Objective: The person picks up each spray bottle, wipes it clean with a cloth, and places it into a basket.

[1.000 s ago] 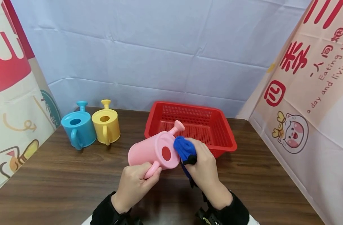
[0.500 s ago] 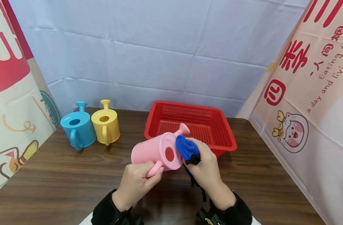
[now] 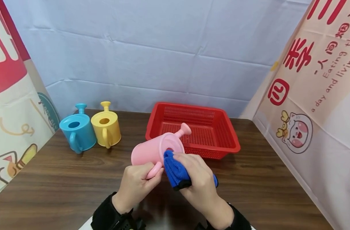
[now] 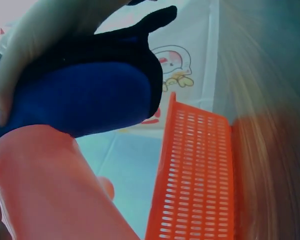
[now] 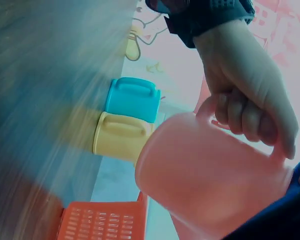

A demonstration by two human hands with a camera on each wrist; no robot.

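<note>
A pink toy watering can (image 3: 149,150) is tilted in the air in front of the red basket, its spout pointing up and to the right. My left hand (image 3: 138,182) grips its handle; the right wrist view shows the fingers curled through that handle (image 5: 208,107). A folded blue cloth (image 3: 176,171) with black edging is held in my right hand (image 3: 202,182). The cloth presses against the can's top end, covering part of the round opening. In the left wrist view the cloth (image 4: 90,97) lies across the end of the can (image 4: 55,185).
Behind the can stands a red perforated plastic basket (image 3: 233,135) on the dark wooden table (image 3: 264,185). Blue (image 3: 80,131) and yellow (image 3: 108,127) watering cans stand upright side by side at the back left. Fabric sheets (image 3: 140,48) hang around the table.
My right hand has moved the cloth left and down, from the can's right rim across its top opening. My left hand keeps hold of the handle, and the can has shifted slightly left.
</note>
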